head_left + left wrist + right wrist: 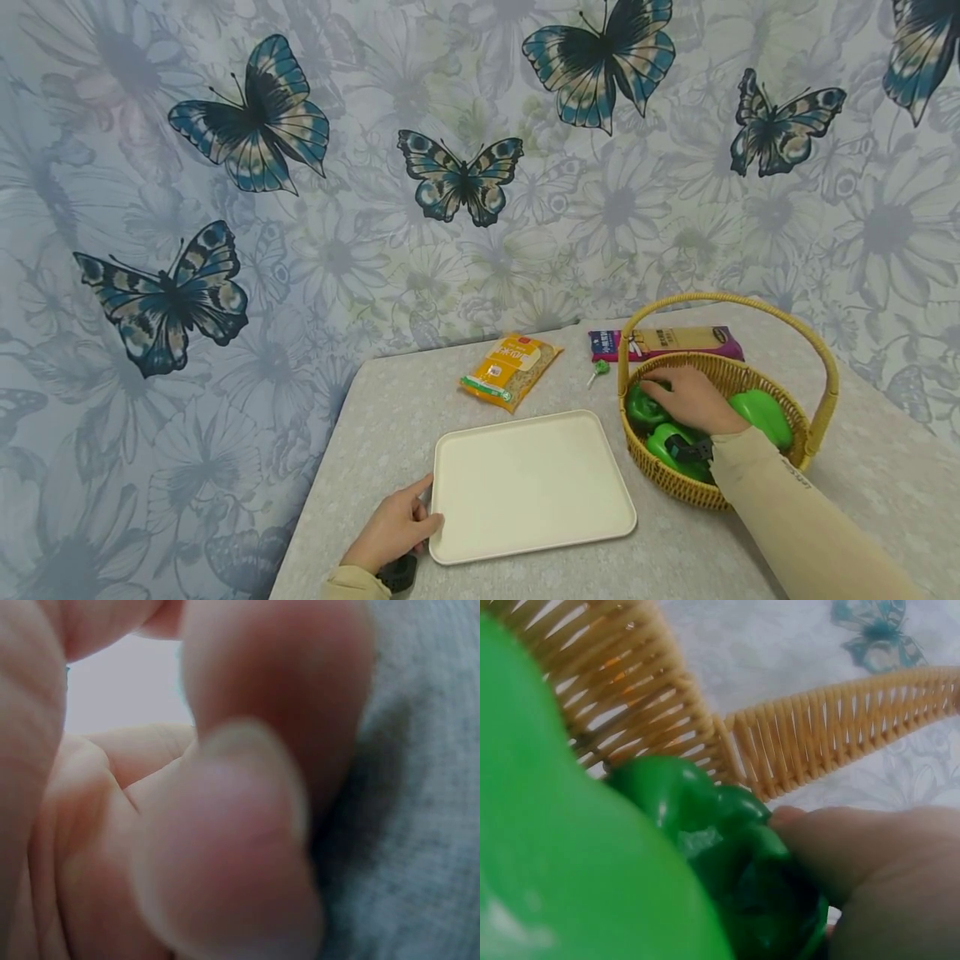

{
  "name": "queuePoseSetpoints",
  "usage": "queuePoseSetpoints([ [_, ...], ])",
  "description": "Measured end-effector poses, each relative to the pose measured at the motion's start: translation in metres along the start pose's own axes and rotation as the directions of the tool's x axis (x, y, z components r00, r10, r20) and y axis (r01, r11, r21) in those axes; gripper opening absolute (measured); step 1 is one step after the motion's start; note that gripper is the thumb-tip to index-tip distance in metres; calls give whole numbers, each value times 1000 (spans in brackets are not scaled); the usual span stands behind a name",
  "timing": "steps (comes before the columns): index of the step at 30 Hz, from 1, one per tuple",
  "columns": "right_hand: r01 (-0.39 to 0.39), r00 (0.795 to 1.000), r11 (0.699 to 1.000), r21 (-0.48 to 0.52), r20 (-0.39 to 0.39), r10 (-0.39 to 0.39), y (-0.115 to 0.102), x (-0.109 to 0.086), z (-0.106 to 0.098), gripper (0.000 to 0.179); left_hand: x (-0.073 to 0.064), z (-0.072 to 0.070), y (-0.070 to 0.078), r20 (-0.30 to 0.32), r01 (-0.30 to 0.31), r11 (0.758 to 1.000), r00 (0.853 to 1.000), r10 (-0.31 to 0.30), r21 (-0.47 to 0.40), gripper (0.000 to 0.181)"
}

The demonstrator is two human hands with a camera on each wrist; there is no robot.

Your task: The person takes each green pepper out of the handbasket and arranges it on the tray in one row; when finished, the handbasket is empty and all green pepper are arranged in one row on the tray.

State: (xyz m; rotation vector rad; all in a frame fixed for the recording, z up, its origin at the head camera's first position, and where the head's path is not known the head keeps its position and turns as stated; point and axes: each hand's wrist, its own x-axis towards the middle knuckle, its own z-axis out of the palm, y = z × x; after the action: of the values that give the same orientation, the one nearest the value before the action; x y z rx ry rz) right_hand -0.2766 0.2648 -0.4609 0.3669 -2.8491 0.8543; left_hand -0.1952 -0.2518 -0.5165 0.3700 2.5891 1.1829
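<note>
In the head view my right hand point(692, 400) reaches into a yellow wicker basket point(701, 496) and grips a dark green bell pepper point(643, 408) at the basket's left side. The thumb lies against the glossy pepper point(739, 847) in the right wrist view. Two smooth bright green pieces, one point(761, 417) right of the hand and another point(667, 446) below it, share the basket. At the left edge of a cream rectangular tray point(532, 487), my left hand point(392, 527) holds the rim, thumb over it. Curled, blurred fingers fill the left wrist view.
An orange grain packet point(512, 371) lies behind the tray. A purple-ended long packet point(667, 342) lies behind the basket, a green lollipop point(602, 367) beside it. The basket's tall handle point(723, 297) arches over the right hand. A butterfly-patterned wall point(360, 275) stands behind the table.
</note>
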Motion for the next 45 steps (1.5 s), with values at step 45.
queuePoseSetpoints([
  [45,-57,998,995,-79,-35,54,-1,0,-3,85,2,-1,-2,5,20,1000,1000,-20,10,83],
])
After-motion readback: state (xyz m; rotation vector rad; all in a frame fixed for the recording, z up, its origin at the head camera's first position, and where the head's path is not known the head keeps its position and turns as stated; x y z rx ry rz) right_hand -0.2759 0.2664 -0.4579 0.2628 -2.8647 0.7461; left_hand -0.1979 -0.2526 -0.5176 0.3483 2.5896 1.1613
